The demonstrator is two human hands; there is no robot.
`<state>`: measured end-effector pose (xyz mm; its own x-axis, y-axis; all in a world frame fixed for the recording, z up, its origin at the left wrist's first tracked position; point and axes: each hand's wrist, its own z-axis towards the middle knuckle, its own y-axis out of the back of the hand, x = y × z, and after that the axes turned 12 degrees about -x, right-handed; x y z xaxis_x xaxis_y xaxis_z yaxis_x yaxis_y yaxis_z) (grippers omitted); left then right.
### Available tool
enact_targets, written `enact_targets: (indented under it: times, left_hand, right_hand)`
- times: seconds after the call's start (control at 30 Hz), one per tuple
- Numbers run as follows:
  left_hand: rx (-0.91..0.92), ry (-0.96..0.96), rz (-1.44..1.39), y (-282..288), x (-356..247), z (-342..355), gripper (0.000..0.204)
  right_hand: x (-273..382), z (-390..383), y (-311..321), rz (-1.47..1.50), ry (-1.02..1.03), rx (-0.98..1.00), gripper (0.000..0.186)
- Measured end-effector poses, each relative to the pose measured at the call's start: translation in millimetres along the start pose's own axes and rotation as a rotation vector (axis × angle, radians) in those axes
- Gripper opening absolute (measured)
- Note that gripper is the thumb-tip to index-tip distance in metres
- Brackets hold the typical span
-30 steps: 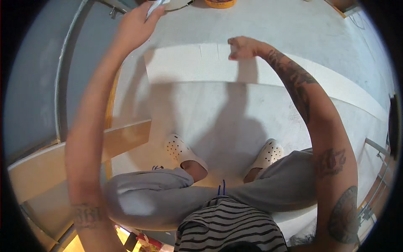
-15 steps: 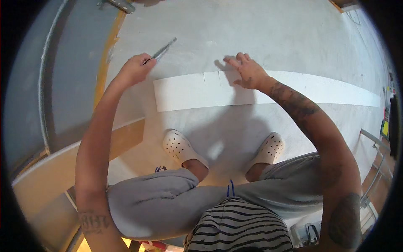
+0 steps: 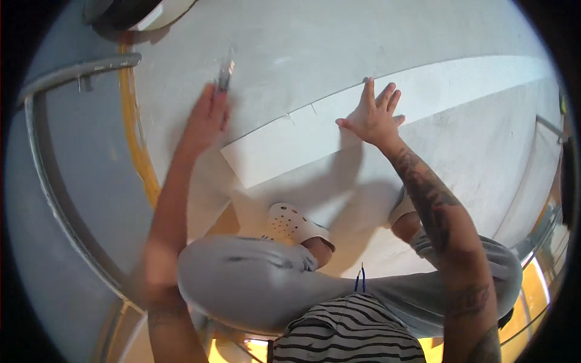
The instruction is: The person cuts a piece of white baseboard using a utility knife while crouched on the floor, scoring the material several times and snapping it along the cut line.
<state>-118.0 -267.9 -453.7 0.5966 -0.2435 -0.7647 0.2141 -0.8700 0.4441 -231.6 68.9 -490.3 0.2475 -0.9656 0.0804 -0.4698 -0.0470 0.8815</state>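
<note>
My left hand (image 3: 207, 121) is closed around a slim, blurred metallic tool (image 3: 226, 75), pointing away from me just beyond the left end of a long white strip (image 3: 257, 157). My right hand (image 3: 374, 115) lies with fingers spread on the strip, near its upper edge, to the right of some short slits in that edge. The strip rests slanting across a pale grey floor (image 3: 302, 36). Below it are my white clogs (image 3: 290, 224).
A metal rail (image 3: 54, 78) and grey panel (image 3: 85, 157) run along the left, beside a yellow band (image 3: 139, 151). A dark-and-white round object (image 3: 145, 15) stands at the upper left. More metal bars (image 3: 544, 121) are at the right edge.
My right hand has come down onto the strip with fingers spread. The view has swung, so the strip appears tilted. My left hand with the tool now points more directly away from me.
</note>
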Motion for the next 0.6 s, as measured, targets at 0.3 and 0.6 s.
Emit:
enact_targets:
  times: [0.3, 0.6]
  left_hand:
    - [0.237, 0.249, -0.006, -43.6, 72.2, -60.9, 0.023]
    - [0.373, -0.118, 0.526, -80.0, 12.9, -40.2, 0.030]
  right_hand:
    - [0.5, 6.2, -29.2, 0.230, -0.137, -0.062, 0.147]
    - [-9.1, 6.5, -27.4, 0.265, -0.172, -0.101, 0.139]
